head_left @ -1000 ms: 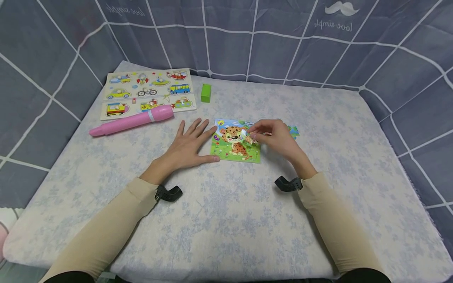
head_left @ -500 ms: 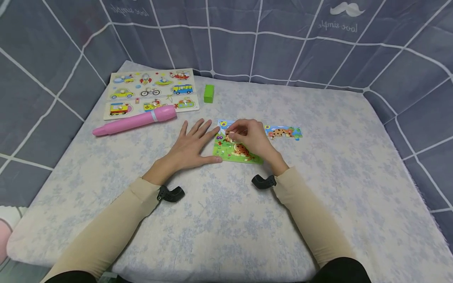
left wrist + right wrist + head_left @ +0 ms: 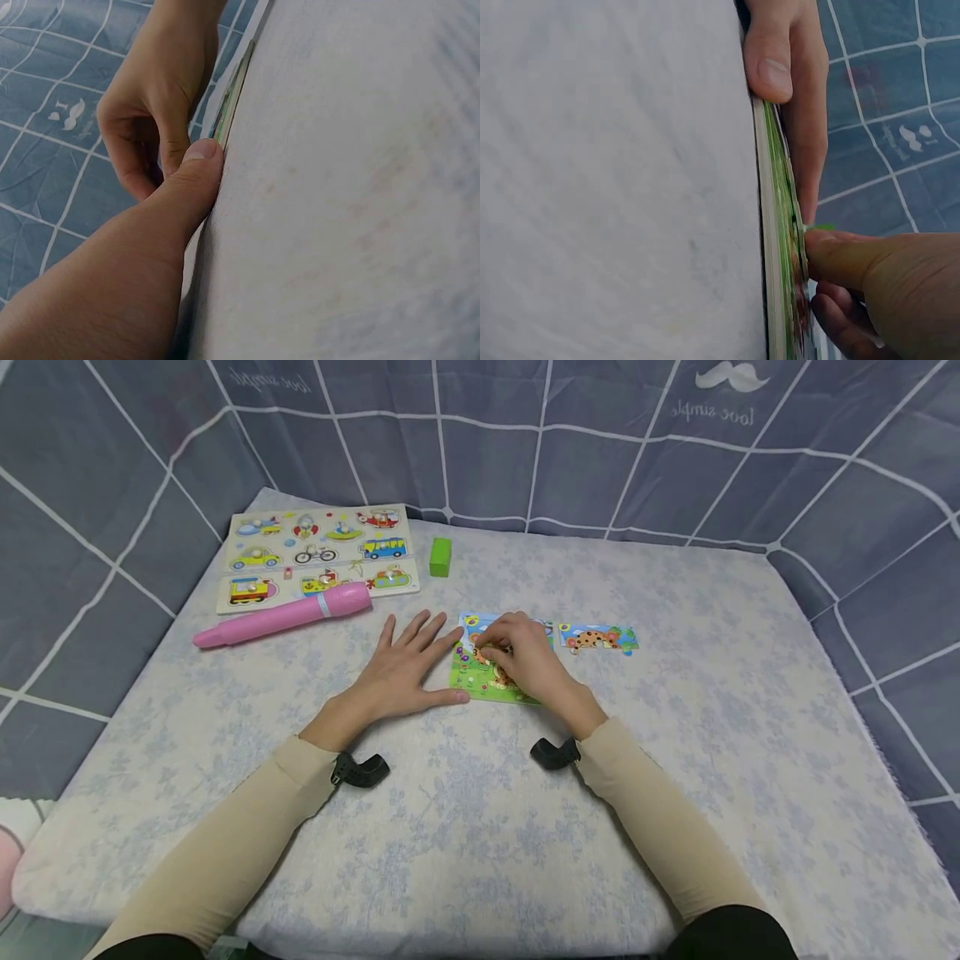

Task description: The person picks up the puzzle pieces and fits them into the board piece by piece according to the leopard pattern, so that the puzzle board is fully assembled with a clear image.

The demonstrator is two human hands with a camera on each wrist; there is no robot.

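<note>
A jigsaw puzzle board with a spotted leopard cub on green and blue lies flat in front of me. My left hand rests spread on the cloth, its thumb and a fingertip at the board's left edge. Over the board's middle, my right hand has thumb and fingers drawn together in a pinch on a puzzle piece, mostly hidden by the fingers. In the right wrist view, the right thumb is right at the board's face. A joined strip of puzzle pieces lies right of the board.
A wooden peg puzzle with vehicle pictures lies at the back left. A pink tapered stick leans over its front edge. Beside it stands a green block. A grey checked curtain borders the back of the cloth-covered table.
My right hand has moved left, carrying the puzzle piece from the board's right side to its middle, uncovering the joined strip. The left hand stays in place.
</note>
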